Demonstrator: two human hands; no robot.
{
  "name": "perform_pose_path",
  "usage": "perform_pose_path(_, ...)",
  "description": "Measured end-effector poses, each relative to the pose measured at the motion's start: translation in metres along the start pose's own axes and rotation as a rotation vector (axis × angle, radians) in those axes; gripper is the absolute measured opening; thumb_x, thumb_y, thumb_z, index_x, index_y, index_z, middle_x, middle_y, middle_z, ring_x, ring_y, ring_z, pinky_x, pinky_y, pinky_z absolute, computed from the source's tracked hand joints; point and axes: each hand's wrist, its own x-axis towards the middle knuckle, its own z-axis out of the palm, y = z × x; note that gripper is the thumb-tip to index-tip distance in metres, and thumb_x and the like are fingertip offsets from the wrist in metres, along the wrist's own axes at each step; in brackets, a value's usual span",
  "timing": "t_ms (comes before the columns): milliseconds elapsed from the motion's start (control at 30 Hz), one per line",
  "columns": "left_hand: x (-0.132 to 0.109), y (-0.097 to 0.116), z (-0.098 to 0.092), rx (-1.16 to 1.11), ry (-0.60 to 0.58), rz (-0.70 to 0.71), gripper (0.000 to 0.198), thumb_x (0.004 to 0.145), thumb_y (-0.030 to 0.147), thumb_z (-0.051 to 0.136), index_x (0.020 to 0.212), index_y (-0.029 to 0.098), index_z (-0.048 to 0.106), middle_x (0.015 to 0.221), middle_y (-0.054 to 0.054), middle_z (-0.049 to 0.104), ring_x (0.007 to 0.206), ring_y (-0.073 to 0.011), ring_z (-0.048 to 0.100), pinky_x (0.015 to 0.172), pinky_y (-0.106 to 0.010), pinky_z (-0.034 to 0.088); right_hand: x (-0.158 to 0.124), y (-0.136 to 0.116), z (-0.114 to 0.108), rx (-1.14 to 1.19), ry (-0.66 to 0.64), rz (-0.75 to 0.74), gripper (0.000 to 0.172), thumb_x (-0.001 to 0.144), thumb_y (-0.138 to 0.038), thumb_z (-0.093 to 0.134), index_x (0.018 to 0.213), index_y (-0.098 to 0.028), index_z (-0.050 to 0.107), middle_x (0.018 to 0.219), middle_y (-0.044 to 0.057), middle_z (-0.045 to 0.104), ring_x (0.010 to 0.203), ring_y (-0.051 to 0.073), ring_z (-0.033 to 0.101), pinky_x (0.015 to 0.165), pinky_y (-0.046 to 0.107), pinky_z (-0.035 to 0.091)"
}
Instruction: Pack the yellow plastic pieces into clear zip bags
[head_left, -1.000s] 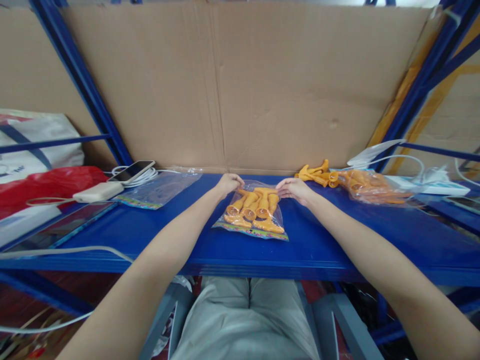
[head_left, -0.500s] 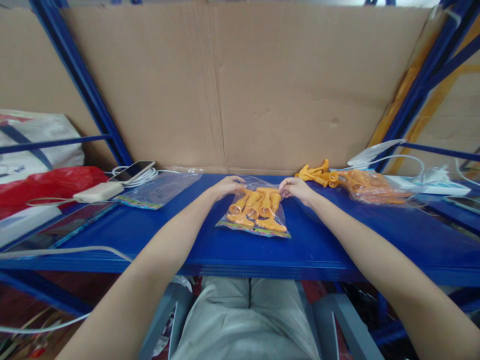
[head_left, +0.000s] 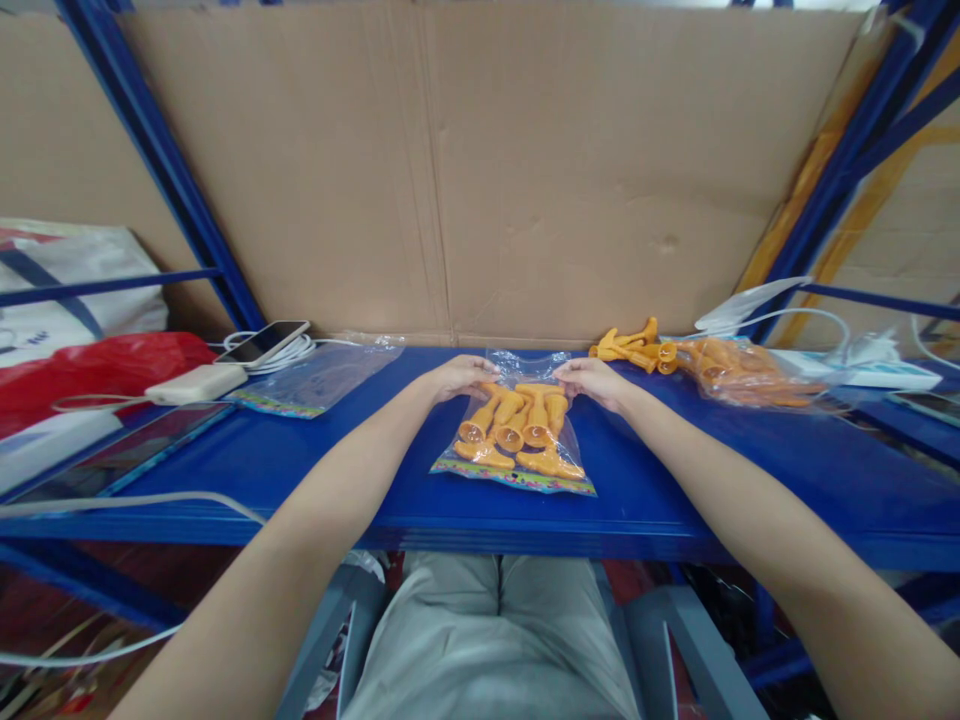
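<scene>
A clear plastic bag (head_left: pixel 570 462) with a colourful printed strip along its near edge lies on the blue shelf top in front of me. Inside it are several orange hollow plastic pieces (head_left: pixel 511 430), some shaped like little boots or hammers. My left hand (head_left: pixel 466 378) pinches the bag's far left side, its thumb and fingers closed on the film. At the far right side, my right hand (head_left: pixel 589 380) grips the same bag in the same way. Between the two hands the bag's far end stands up a little, crinkled and shiny.
Loose orange pieces (head_left: pixel 634 348) and a filled plastic bag (head_left: pixel 739 372) lie at the back right. Toward the left are a flat clear bag (head_left: pixel 319 378), a phone (head_left: pixel 266 343), a coiled white cable, a power bank (head_left: pixel 196 384) and a red bag (head_left: pixel 105 370). Cardboard (head_left: pixel 525 180) closes the back.
The bag has shifted slightly toward me, and its far end now rises between my hands. The pieces inside have settled a little; both hands stay at its sides.
</scene>
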Motion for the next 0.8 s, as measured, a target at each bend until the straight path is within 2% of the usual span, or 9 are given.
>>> perform_pose_path(167,-0.001,0.003,-0.006,0.005,0.073,-0.076,0.017,0.076,0.001,0.065,0.088,0.013,0.061,0.067,-0.002,0.068,0.059,-0.0126,0.068,0.068,-0.028,0.059,0.005,0.001,0.0,-0.033,0.077,0.018,0.024,0.079,-0.003,0.062,0.059,-0.015,0.057,0.048,-0.002,0.055,0.041,0.006,0.045,0.043,0.018,0.035)
perform_pose_path(333,-0.006,0.006,-0.006,-0.012,0.082,-0.062,0.022,0.078,-0.001,0.058,0.094,0.014,0.062,0.069,-0.003,0.07,0.061,-0.0142,0.07,0.065,-0.027,0.059,0.004,0.002,-0.003,-0.001,0.044,-0.006,0.018,0.076,-0.002,0.062,0.064,-0.015,0.06,0.049,-0.003,0.056,0.042,0.006,0.046,0.044,0.018,0.036)
perform_pose_path(467,-0.005,0.003,-0.006,-0.015,0.1,-0.006,0.016,0.075,0.0,0.058,0.079,0.015,0.063,0.071,-0.005,0.071,0.062,-0.0142,0.069,0.064,-0.026,0.058,0.004,0.002,-0.006,0.033,0.006,-0.053,0.019,0.073,0.001,0.057,0.074,-0.016,0.065,0.055,-0.002,0.06,0.042,0.005,0.046,0.044,0.017,0.036)
perform_pose_path(567,0.0,0.0,-0.005,0.048,0.137,0.032,0.018,0.07,-0.002,0.055,0.062,0.014,0.058,0.07,-0.005,0.071,0.064,-0.0132,0.069,0.066,-0.025,0.056,0.006,0.004,-0.007,-0.073,0.013,-0.119,0.02,0.071,0.0,0.053,0.068,-0.016,0.064,0.055,-0.003,0.059,0.042,0.005,0.044,0.044,0.018,0.035)
perform_pose_path(667,0.006,-0.002,-0.003,0.259,0.207,0.098,0.02,0.064,-0.002,0.05,0.055,0.015,0.056,0.061,-0.001,0.066,0.061,-0.0117,0.065,0.065,-0.024,0.054,0.011,0.006,-0.007,-0.262,-0.015,-0.213,0.021,0.067,0.0,0.049,0.062,-0.016,0.062,0.053,-0.003,0.056,0.042,0.006,0.043,0.047,0.019,0.037)
perform_pose_path(800,0.007,0.0,0.002,0.815,0.291,0.299,0.019,0.063,0.003,0.049,0.055,0.017,0.059,0.059,0.0,0.063,0.066,-0.0144,0.063,0.07,-0.025,0.051,0.014,0.008,-0.008,-0.503,-0.051,-0.395,0.022,0.066,-0.002,0.043,0.059,-0.017,0.058,0.053,-0.004,0.054,0.047,0.008,0.046,0.053,0.021,0.04)
